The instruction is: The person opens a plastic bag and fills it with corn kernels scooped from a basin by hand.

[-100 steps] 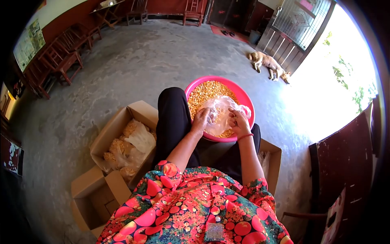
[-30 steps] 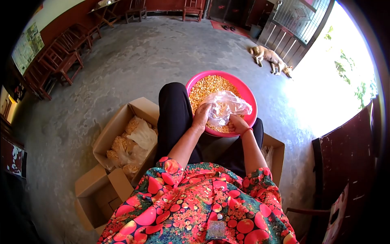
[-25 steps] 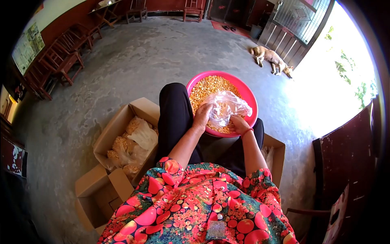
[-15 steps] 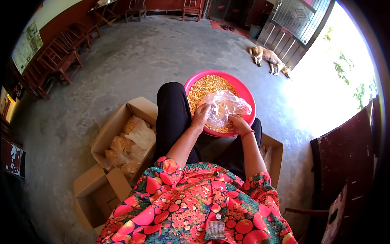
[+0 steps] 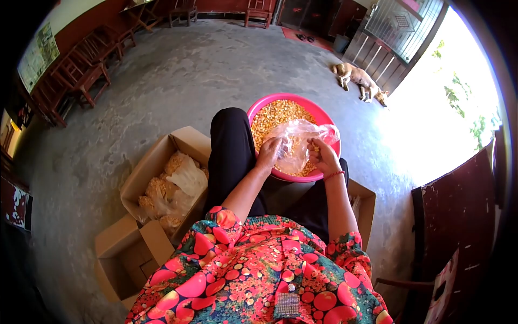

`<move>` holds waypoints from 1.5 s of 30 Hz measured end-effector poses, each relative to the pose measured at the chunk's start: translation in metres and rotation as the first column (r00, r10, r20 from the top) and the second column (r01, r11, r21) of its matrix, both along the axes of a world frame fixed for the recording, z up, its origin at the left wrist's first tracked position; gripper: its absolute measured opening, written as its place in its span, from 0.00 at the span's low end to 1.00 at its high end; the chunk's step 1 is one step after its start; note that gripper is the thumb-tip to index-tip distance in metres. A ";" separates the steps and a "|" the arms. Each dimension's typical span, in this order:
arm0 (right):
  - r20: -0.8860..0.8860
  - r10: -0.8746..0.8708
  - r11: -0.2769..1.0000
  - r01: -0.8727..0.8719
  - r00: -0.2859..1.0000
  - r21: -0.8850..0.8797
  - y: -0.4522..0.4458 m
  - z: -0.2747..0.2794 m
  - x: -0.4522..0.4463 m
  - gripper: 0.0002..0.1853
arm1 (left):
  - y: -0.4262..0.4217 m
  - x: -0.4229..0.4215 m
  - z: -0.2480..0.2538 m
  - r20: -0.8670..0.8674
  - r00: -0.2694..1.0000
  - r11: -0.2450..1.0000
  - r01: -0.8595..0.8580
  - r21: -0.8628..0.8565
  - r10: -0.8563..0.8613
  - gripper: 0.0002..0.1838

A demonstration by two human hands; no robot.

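A pink basin filled with yellow corn kernels sits in front of my knees. Over the corn spreads a clear plastic bag, crumpled and partly see-through. My left hand pinches the bag's left edge between thumb and fingers. At the bag's right side is my right hand, its fingers curled inward against the plastic. Whether those fingers grip the bag or some kernels is hard to make out. A red bracelet circles my right wrist.
Left of my legs, a cardboard box holds filled plastic bags. Another open box stands nearer, and one more by my right leg. A dog lies near the doorway. Wooden chairs line the left wall.
My right hand has risen from low over the corn to the bag's right side. My left hand stays on the bag, whose right part has shifted slightly. The view has moved a little.
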State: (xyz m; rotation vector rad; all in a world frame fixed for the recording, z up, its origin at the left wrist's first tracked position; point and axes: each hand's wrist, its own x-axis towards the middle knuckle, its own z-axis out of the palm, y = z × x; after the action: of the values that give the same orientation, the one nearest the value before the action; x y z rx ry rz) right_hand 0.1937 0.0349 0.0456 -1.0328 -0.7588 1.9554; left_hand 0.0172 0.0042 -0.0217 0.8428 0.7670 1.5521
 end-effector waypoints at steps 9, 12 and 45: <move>0.513 -0.258 0.423 -0.382 0.819 0.822 0.014 -0.031 -0.026 0.12 | -0.002 -0.002 0.004 0.013 0.998 0.997 0.055 -0.048 -0.054 0.13; 0.301 -0.086 0.769 -0.129 0.950 0.626 0.005 -0.025 -0.033 0.12 | -0.003 -0.003 0.006 0.009 0.999 0.998 0.052 -0.036 -0.052 0.13; 0.999 -0.047 0.463 -0.886 -0.015 0.009 0.032 -0.135 -0.004 0.25 | 0.000 0.002 -0.002 -0.029 0.998 0.998 -0.054 0.028 0.055 0.11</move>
State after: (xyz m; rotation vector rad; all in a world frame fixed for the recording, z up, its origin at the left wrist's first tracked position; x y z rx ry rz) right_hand 0.1894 0.0670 -0.0899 -1.5236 -2.8121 0.7581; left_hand 0.0189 0.0043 -0.0240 0.8727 0.7979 1.6042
